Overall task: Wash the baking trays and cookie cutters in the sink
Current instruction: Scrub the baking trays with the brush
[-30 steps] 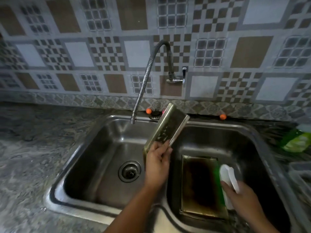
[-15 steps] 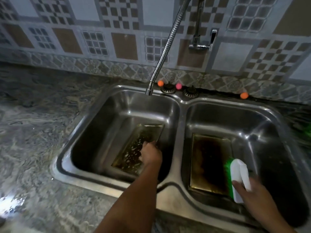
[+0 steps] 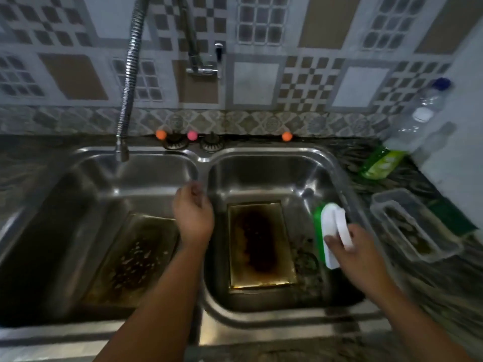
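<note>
A double steel sink (image 3: 203,159) holds two dirty baking trays. One tray (image 3: 133,259), speckled with residue, lies flat in the left basin. A second tray (image 3: 260,242) with a dark burnt centre lies flat in the right basin. My left hand (image 3: 193,215) hovers over the divider between the basins, fingers loosely curled, holding nothing. My right hand (image 3: 358,253) grips a white-handled scrub brush with green bristles (image 3: 332,231) over the right side of the right basin. No cookie cutters are visible.
A flexible spring faucet (image 3: 125,100) hangs over the left basin's back edge. On the stone counter at right sit a clear plastic container (image 3: 413,228), a green packet (image 3: 381,163), a green scouring pad (image 3: 454,215) and a plastic bottle (image 3: 420,118).
My left hand laid the speckled tray flat in the left basin, let go and rose over the divider. The brush in my right hand shifted slightly right. The view tilted down.
</note>
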